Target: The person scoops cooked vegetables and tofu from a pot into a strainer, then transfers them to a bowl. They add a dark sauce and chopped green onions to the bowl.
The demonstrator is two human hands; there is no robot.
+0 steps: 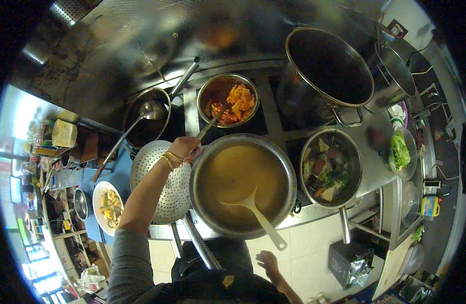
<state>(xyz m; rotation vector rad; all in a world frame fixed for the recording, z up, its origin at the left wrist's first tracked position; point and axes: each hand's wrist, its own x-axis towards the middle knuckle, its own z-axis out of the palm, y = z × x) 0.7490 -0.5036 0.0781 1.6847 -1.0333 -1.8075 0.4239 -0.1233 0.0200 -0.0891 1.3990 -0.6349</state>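
My left hand (pixel 185 149) grips the handle of a metal utensil (pixel 208 128). Its far end dips into reddish-orange food, possibly kimchi (pixel 241 99), in a steel pot (pixel 217 84) at the back of the stove. Under my left forearm sits a perforated metal strainer (pixel 142 167) with a long handle (pixel 200 243). Directly before me stands a wide pot (pixel 291 190) of cloudy yellowish-brown liquid (pixel 233 167). A pale spatula-like utensil (pixel 264 220) leans in it, its handle over the rim. My right hand (pixel 269 263) hangs below that handle, fingers apart, holding nothing.
Right of the wide pot, a saucepan (pixel 344 224) holds vegetables. Behind it rises a tall stockpot (pixel 324 102). At back left, a ladle (pixel 121 140) rests in a dark pan (pixel 167 99). A white bowl of food (pixel 97 212) stands left; lettuce (pixel 400 150) lies far right.
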